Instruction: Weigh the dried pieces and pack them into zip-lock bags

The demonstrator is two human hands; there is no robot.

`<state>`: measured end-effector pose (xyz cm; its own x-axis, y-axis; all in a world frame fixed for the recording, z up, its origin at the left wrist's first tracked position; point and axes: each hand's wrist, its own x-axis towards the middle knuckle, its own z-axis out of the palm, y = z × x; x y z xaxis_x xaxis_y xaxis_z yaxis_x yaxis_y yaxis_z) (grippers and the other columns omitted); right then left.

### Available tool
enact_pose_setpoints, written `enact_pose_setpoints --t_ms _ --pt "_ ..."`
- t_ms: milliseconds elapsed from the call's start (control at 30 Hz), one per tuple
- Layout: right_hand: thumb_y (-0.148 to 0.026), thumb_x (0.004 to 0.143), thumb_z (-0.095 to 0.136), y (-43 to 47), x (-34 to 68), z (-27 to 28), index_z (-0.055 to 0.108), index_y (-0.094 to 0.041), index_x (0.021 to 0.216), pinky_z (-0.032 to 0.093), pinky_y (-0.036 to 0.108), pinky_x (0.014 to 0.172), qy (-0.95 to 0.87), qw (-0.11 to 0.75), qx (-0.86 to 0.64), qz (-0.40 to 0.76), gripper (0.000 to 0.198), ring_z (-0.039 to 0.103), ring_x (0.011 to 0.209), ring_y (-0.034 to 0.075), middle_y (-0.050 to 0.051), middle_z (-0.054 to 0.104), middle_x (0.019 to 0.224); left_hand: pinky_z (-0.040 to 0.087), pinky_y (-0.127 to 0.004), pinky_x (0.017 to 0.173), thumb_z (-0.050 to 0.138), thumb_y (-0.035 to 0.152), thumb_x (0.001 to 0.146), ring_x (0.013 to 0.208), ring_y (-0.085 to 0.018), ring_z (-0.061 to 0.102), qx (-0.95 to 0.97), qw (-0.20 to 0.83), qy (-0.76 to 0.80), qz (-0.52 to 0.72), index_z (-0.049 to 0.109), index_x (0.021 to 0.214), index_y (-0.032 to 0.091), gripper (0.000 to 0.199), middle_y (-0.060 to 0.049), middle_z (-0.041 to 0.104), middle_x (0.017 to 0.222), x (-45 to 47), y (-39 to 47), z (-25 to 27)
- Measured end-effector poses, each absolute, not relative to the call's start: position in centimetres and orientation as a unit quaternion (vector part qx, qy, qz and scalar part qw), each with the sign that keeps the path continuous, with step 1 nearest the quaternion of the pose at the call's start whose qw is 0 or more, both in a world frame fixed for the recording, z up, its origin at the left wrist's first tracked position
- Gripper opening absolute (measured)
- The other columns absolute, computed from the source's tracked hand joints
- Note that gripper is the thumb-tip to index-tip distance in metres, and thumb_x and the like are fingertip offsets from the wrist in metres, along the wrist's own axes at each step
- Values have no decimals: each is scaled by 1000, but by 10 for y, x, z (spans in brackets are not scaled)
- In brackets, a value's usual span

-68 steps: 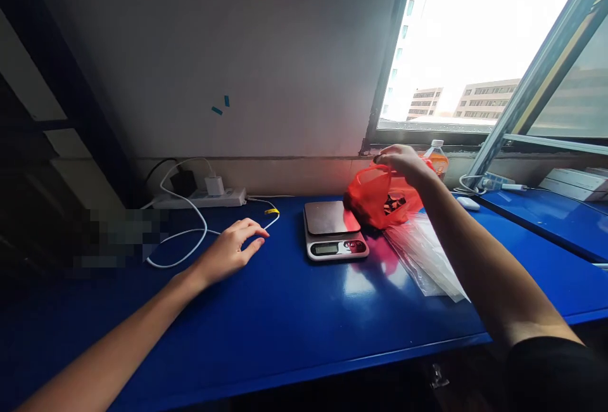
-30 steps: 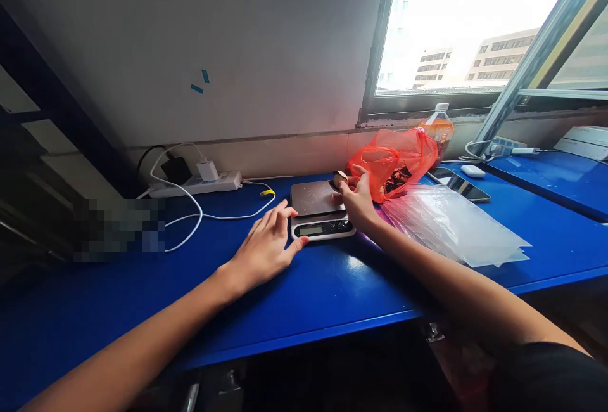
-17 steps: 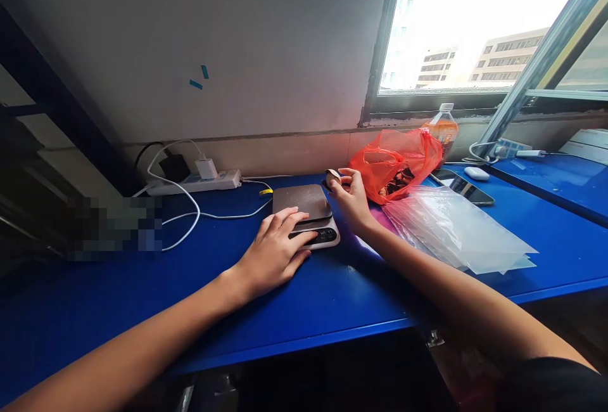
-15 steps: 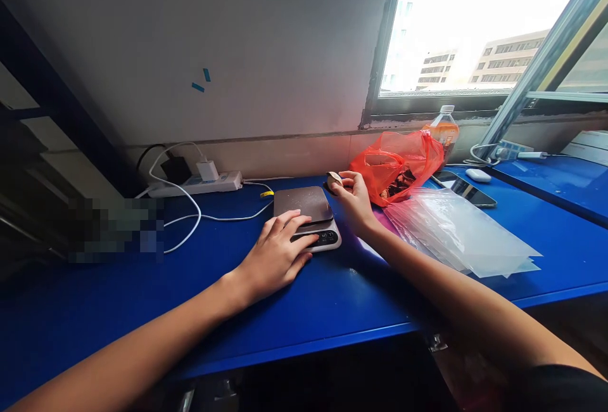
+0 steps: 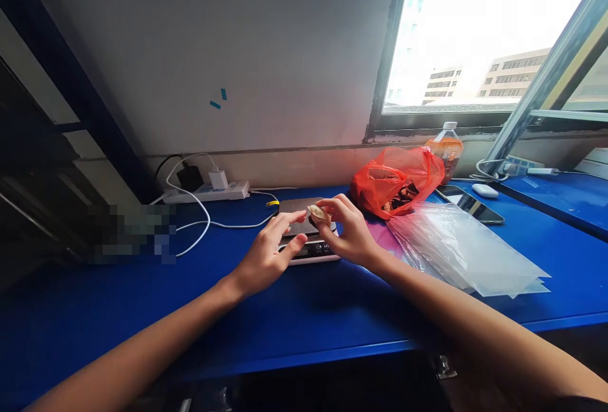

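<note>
My right hand (image 5: 349,228) pinches a curled piece of dried peel (image 5: 318,214), pale on the inner face and dark brown at the edge, above a small digital kitchen scale (image 5: 304,250). Over the scale's left side is my left hand (image 5: 268,244), its fingers and thumb apart, holding nothing; its fingertips are close to the peel. Both hands partly cover the scale's dark plate and black button panel. Behind my right hand, a red plastic bag (image 5: 427,168) holds several dark brown dried pieces (image 5: 401,198).
Clear plastic bags (image 5: 479,253) lie stacked on the blue table (image 5: 266,329), right of my hands. Beyond them are a phone (image 5: 475,206), a white earphone case (image 5: 485,191) and an orange drink bottle (image 5: 449,146). A power strip (image 5: 204,194) with a white cable (image 5: 206,225) stands along the wall.
My right hand has brought the dried peel left from beside the red bag to above the scale. My left hand has lifted off the scale's panel and spread its fingers. The view has tilted up slightly.
</note>
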<state>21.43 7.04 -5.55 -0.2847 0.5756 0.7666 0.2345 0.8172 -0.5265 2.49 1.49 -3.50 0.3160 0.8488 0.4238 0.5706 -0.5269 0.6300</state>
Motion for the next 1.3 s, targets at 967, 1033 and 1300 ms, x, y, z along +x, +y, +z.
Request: enact_pose_setpoints --t_ms 967,1033,1300 --pt "-26 86 60 34 199 -45 56 -20 98 47 28 62 -806 558 -193 -40 14 56 68 14 4 63 79 49 -32 71 60 42 84 82 -20 63 526 643 293 473 55 114 20 38 -5 68 88 15 13 -17" --pt "-25 86 60 33 200 -44 56 -20 98 47 28 62 -800 567 -192 -48 13 57 68 14 4 63 79 49 -33 72 62 38 83 83 -19 63 527 642 272 486 53 117 21 39 -5 67 93 15 12 -15" --pt "-15 85 57 30 205 -38 57 -19 89 44 26 57 -789 586 -179 -42 5 54 63 13 2 60 73 51 -35 82 67 31 82 100 -21 60 558 605 256 507 55 117 23 38 -7 61 113 17 10 -16"
